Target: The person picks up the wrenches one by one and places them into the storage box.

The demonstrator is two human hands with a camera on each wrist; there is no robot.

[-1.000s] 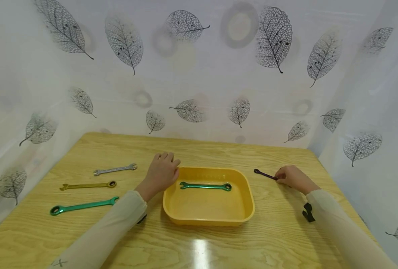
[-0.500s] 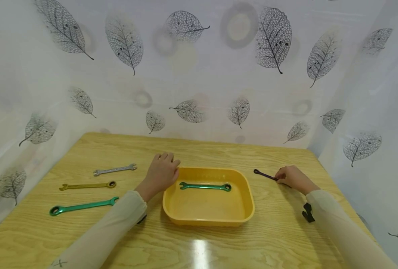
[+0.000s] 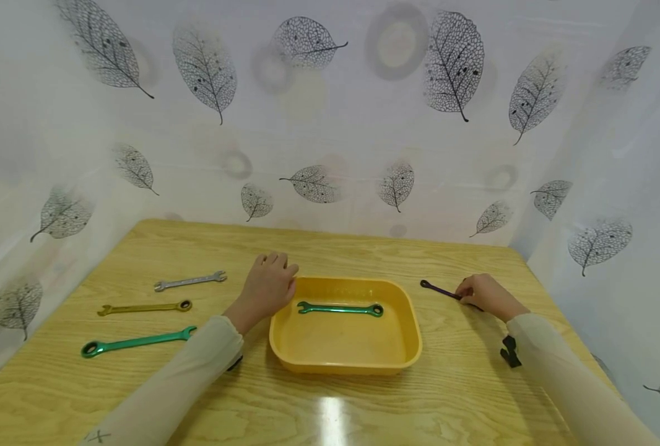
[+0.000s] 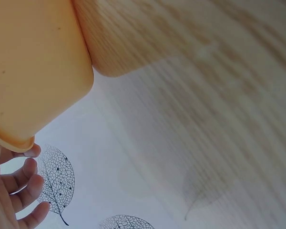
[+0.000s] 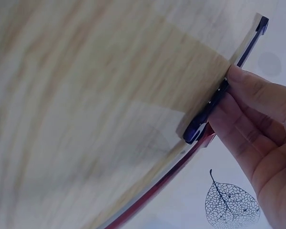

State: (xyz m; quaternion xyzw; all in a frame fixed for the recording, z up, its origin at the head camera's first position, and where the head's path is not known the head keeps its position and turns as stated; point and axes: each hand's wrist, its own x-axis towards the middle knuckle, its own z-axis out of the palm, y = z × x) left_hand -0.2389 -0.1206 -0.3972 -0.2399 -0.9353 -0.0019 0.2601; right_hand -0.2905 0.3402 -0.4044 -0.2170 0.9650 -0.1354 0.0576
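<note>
My left hand (image 3: 270, 286) is at the far left corner of a yellow plastic tray (image 3: 343, 367), gripping its rim. In the left wrist view, the curled fingers (image 4: 26, 191) show just past the tray's rim. A green ratchet wrench (image 3: 341, 309) lies inside the tray. To the right, my right hand (image 3: 488, 296) pinches one end of a small dark purple wrench (image 3: 438, 288). The right wrist view has the thumb and fingers on this purple wrench (image 5: 202, 119), which lies close over the wooden surface; its middle is partly hidden by the fingertips.
Left of the tray lie a silver open-end wrench (image 3: 191, 282), a yellow ratchet wrench (image 3: 145, 308) and a larger green wrench (image 3: 137, 341). A black piece (image 3: 511, 352) shows at the right sleeve. Leaf-printed white sheeting (image 3: 330, 136) surrounds the wooden table (image 3: 363, 248).
</note>
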